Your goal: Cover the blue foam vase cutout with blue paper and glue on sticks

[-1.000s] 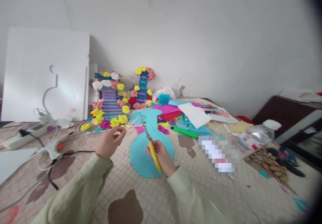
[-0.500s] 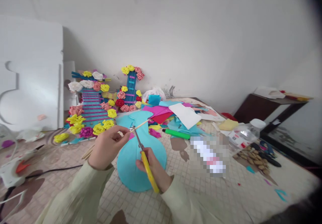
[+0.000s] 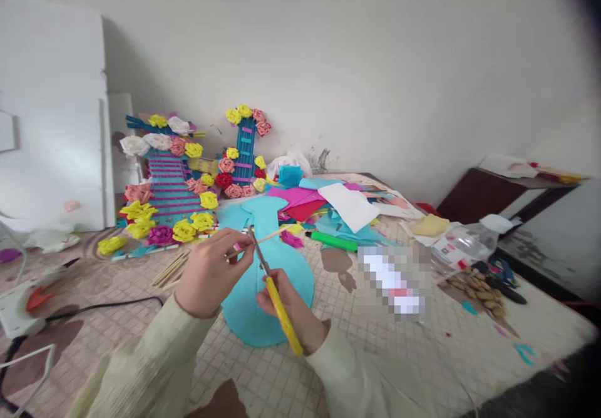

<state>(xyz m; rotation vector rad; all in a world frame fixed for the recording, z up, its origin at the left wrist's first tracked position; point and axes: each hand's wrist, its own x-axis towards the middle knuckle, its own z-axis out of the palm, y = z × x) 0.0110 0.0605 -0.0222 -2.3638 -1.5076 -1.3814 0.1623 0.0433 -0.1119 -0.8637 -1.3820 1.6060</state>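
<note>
My left hand [image 3: 211,274] pinches a thin wooden stick [image 3: 272,236] that points right, over a turquoise vase-shaped foam cutout [image 3: 267,293] lying on the table. My right hand [image 3: 288,308] grips yellow-handled scissors [image 3: 277,299]; their blades reach up and meet the stick close to my left fingertips. Both sleeves are pale green.
Two blue stick models with paper roses [image 3: 173,186] stand behind. Loose sticks [image 3: 171,271], coloured paper sheets [image 3: 328,208], a green marker [image 3: 333,241], a plastic bottle [image 3: 464,243], nuts [image 3: 479,286], a glue gun [image 3: 28,302] and cables lie about. A white board [image 3: 51,124] leans left; a dark side table [image 3: 498,193] stands right.
My hands came together; the scissor blades moved up to the stick near my left fingers. The view has swung right, so the board and glue gun slid leftward.
</note>
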